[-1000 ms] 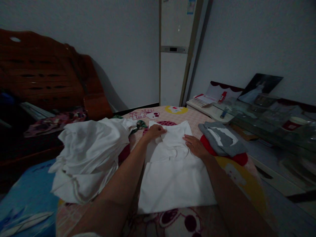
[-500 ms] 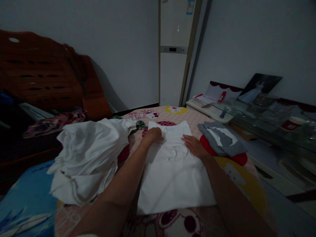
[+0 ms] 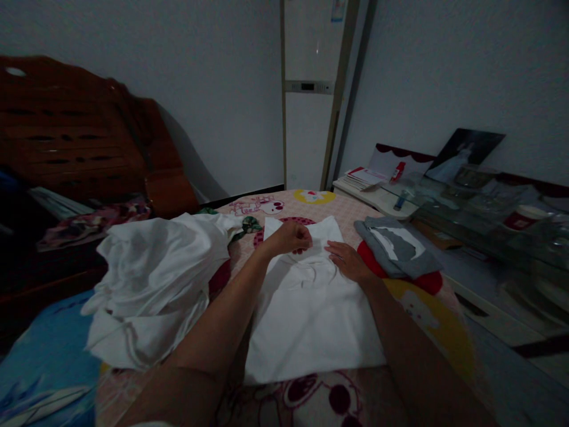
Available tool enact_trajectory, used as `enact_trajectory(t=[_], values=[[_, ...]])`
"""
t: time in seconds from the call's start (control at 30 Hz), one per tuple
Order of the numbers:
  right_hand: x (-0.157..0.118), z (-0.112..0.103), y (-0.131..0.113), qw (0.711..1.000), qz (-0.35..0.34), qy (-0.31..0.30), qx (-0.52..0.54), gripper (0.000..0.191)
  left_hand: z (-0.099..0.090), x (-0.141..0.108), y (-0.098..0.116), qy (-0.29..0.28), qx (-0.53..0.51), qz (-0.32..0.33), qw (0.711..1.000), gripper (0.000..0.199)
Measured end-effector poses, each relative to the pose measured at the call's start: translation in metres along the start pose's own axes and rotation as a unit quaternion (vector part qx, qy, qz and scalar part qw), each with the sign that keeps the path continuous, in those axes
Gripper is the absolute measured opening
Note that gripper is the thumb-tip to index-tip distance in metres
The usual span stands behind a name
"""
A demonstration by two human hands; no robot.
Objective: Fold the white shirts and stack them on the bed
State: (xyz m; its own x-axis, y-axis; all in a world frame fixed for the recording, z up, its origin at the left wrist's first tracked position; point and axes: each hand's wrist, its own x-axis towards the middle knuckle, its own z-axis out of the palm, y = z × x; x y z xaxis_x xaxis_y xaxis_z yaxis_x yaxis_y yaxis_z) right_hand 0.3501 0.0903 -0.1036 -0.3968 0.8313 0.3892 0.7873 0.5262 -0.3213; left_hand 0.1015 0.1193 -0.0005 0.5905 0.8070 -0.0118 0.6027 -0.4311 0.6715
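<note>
A white garment (image 3: 315, 326) lies spread and partly folded on the patterned cover, with wrinkles across its middle. Over its upper part is my left hand (image 3: 291, 238), fingers curled closed; whatever they may hold is hidden. My right hand (image 3: 349, 261) rests flat on the garment's right edge, its fingers stretched out and holding nothing. Left of my left forearm sits a loose heap of white clothes (image 3: 155, 279). Beyond my right hand is a folded grey garment (image 3: 400, 246) with a white print, lying on red cloth (image 3: 429, 282).
The pink patterned cover (image 3: 355, 207) spreads under the clothes. To the right stands a glass-topped cabinet (image 3: 466, 219) with a paper cup (image 3: 527, 218) and papers (image 3: 364, 178). A wooden bench (image 3: 66, 136) is at the left, and a tall white air conditioner (image 3: 306, 136) stands in the corner.
My left hand has moved right, from the garment's upper left edge to over its upper middle. My right hand and the garment stay in nearly the same place.
</note>
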Motion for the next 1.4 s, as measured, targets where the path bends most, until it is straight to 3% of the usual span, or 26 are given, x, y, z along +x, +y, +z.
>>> enact_trajectory(t=[0.07, 0.13, 0.2, 0.27, 0.33, 0.4, 0.67, 0.83, 1.0, 1.4], values=[[0.0, 0.0, 0.0, 1.0, -0.002, 0.003, -0.002, 0.034, 0.005, -0.005, 0.013, -0.107, -0.051, 0.042, 0.992, 0.016], [-0.001, 0.001, 0.0, 1.0, -0.007, 0.006, -0.001, 0.034, 0.015, -0.01, 0.02, -0.152, -0.011, 0.064, 0.986, 0.014], [-0.001, 0.001, 0.0, 1.0, -0.013, 0.011, 0.003, 0.034, 0.026, -0.012, 0.021, -0.105, 0.082, 0.077, 0.988, 0.015], [-0.001, 0.001, 0.0, 1.0, -0.015, 0.017, 0.007, 0.033, 0.037, -0.013, 0.016, -0.016, 0.168, 0.084, 0.982, 0.021], [-0.001, 0.002, 0.0, 1.0, -0.013, 0.02, 0.007, 0.033, 0.044, -0.013, 0.01, 0.055, 0.207, 0.078, 0.974, 0.026], [-0.002, 0.003, 0.0, 1.0, -0.013, 0.021, 0.005, 0.033, 0.049, -0.013, 0.004, 0.089, 0.209, 0.065, 0.972, 0.027], [-0.002, 0.001, -0.001, 1.0, -0.004, 0.006, -0.01, 0.034, 0.053, -0.01, -0.006, 0.067, 0.226, 0.027, 0.972, 0.024], [-0.002, 0.0, -0.001, 1.0, -0.012, 0.01, -0.005, 0.034, 0.056, -0.012, -0.012, 0.059, 0.198, 0.074, 0.976, 0.034], [-0.001, 0.003, 0.004, 0.999, -0.035, 0.023, 0.002, 0.033, 0.06, -0.014, -0.006, 0.078, 0.19, 0.131, 0.97, 0.018], [-0.001, 0.007, 0.009, 0.998, -0.043, 0.034, 0.005, 0.033, 0.071, -0.008, -0.005, 0.098, 0.252, 0.162, 0.949, 0.017]])
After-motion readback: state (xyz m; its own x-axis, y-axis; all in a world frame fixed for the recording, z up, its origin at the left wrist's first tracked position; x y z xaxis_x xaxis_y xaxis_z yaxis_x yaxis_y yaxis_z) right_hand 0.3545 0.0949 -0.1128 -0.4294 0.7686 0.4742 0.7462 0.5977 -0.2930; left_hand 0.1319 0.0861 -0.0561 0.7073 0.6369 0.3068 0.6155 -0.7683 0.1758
